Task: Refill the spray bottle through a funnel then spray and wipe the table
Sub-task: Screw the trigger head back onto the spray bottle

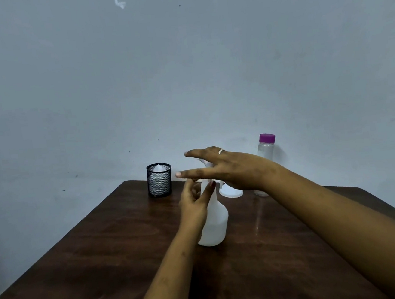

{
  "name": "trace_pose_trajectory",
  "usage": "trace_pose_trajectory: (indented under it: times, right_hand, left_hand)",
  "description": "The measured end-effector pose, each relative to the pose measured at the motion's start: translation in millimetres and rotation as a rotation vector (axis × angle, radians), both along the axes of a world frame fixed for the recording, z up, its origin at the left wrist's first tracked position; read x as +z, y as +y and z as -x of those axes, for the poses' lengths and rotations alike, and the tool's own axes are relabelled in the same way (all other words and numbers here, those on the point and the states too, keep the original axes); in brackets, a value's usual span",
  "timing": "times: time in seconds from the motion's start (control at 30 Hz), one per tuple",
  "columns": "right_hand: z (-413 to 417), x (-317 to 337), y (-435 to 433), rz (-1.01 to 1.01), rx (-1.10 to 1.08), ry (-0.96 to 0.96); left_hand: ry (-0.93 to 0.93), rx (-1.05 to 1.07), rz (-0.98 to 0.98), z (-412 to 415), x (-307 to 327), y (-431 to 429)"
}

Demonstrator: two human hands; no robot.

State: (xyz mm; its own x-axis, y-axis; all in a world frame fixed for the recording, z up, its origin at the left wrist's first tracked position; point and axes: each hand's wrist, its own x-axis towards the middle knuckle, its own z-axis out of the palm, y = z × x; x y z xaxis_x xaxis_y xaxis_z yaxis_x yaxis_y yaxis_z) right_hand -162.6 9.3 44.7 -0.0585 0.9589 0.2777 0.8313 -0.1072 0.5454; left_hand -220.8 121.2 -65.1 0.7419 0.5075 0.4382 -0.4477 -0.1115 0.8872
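A white translucent spray bottle (pixel 214 222) stands on the dark wooden table (pixel 100 250), near its middle. My left hand (pixel 194 202) grips the bottle's neck, thumb in front and fingers behind. My right hand (pixel 220 169) hovers over the bottle's top with straight, spread fingers, hiding most of the spray head; only a pale bit of it shows between the fingers. Whether the palm touches the head is unclear. A white funnel (pixel 232 192) rests mouth-down just behind the bottle, partly covered by my right hand.
A clear bottle with a purple cap (pixel 267 145) stands at the back right. A black mesh cup (pixel 159 180) holding something white sits at the back left, near the table's far edge. A grey wall rises behind the table.
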Motion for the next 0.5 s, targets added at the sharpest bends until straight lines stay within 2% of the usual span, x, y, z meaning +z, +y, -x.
trace_pose_trajectory:
  times: [0.1, 0.2, 0.3, 0.4, 0.5]
  right_hand:
    - [-0.7, -0.4, -4.6, -0.038, 0.032, 0.044]
    - [-2.3, -5.8, -4.8, -0.089, 0.032, 0.063]
    - [-2.6, -19.8, -6.7, -0.213, -0.013, -0.039]
    - [6.9, -37.4, -11.0, -0.585, 0.033, 0.067]
    - [17.6, -75.5, -8.0, -1.057, 0.105, 0.396]
  left_hand:
    - [-0.01, 0.038, 0.053, -3.2, 2.0, -4.2]
    - [0.005, 0.021, 0.02, -8.0, 0.2, -2.1]
    - [0.005, 0.003, 0.017, -7.4, 1.4, -2.6]
    - [0.005, 0.009, 0.039, -7.1, 1.2, -3.1]
    - [-0.014, 0.008, 0.071, -8.6, -2.5, -1.3]
